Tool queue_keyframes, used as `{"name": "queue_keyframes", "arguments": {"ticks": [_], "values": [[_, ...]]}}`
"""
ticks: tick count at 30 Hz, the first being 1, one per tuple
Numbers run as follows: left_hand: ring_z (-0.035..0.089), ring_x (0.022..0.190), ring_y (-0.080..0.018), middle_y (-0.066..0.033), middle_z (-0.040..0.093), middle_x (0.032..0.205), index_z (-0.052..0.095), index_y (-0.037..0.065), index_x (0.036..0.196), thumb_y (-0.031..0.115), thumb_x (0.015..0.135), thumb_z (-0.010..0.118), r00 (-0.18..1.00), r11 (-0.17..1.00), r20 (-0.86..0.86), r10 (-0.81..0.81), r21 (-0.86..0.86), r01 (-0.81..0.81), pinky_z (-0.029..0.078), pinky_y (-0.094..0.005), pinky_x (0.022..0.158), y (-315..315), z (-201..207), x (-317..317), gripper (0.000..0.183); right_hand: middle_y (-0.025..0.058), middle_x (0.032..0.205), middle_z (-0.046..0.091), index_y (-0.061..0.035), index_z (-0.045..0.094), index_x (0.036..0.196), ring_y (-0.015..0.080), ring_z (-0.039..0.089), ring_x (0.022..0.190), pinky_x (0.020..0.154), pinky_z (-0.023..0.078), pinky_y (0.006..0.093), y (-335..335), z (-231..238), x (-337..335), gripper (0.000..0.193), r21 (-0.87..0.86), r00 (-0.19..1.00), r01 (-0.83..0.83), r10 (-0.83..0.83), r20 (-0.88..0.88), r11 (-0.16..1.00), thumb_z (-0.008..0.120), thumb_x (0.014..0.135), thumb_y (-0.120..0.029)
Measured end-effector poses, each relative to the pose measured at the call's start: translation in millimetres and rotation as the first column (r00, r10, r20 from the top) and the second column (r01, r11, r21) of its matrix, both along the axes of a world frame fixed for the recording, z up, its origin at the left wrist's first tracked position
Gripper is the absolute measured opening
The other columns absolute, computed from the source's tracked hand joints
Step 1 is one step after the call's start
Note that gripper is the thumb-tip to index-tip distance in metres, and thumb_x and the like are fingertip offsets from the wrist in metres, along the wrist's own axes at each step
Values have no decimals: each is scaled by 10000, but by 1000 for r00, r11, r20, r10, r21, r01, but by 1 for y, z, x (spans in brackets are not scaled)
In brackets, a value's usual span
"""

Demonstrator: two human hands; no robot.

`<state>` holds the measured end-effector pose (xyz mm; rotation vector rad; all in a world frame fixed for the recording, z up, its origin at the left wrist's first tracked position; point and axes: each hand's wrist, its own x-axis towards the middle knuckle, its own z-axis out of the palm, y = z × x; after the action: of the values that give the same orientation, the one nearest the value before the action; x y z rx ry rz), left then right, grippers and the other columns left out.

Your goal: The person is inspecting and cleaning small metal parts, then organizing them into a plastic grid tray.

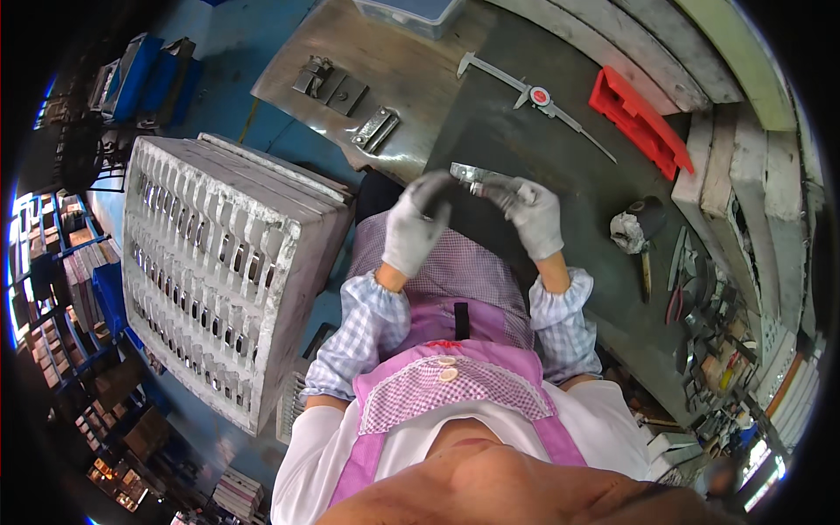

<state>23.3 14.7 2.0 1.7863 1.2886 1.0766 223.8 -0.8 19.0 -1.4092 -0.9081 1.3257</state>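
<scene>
— Holding a small metal part, is she? Where does it sit against the hands?

— Between them, above the front edge of the workbench. The right hand, in a grey glove, is closed on the part's right end; the fingers wrap it from below and the bare metal sticks out to the left. The left hand, gloved the same way, is curled with its fingertips meeting the part's left end from the side. So both grips are clamped on the one piece, and it hangs clear of the bench top.

— And what lies around it?

— Just beyond the part, further back on the bench, a dial caliper lies slantwise. A red case sits to the right of that. To the left, on a lighter steel plate, there are more metal pieces: a dark pair and a bright bracket. A clear plastic box stands at the far edge.

— Anything at her sides?

— At her left a grey slotted crate stands well apart from the hands. At her right, a wad of cloth and a row of hand tools lie along the bench. She wears a pink checked apron with checked sleeve covers.
</scene>
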Motion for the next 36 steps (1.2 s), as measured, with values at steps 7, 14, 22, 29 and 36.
{"name": "queue_keyframes", "arguments": {"ticks": [7,14,22,29,36], "values": [[633,1097,-337,-138,646,1230,646,88,1220,73,884,649,958,997,-279,70,7,-71,524,-411,920,7,-17,1,336,0,827,758,-99,795,1003,63,687,792,738,517,219,14,12,-5,183,-203,868,68,42,494,977,757,890,-239],[431,1359,-419,-235,438,1477,429,-8,1422,109,869,635,870,970,-480,-118,131,204,364,-497,1135,12,-24,40,602,24,1034,738,-46,784,987,109,669,873,761,509,233,0,-11,39,144,81,980,134,-144,138,988,745,885,-138],[376,1392,-454,-279,360,1512,297,-36,1489,239,927,612,849,963,-522,-81,179,202,315,-520,1166,4,-42,46,701,-15,1013,721,-195,798,994,205,659,874,790,480,354,-33,-69,49,230,452,581,74,-406,705,889,800,770,-143],[375,1384,-469,-288,355,1511,296,-37,1486,211,901,641,839,967,-542,-48,184,175,319,-525,1161,2,-40,50,723,18,1089,721,-175,787,1055,240,647,921,861,488,363,-32,-56,48,214,301,568,14,-255,783,953,765,844,-204],[356,1402,-453,-275,344,1523,321,-37,1474,191,880,655,851,972,-523,-36,178,151,300,-527,1172,0,-44,50,718,14,1051,724,-174,786,1046,247,648,927,880,482,380,-33,-72,46,207,415,611,105,-388,690,904,752,846,-216]]}}
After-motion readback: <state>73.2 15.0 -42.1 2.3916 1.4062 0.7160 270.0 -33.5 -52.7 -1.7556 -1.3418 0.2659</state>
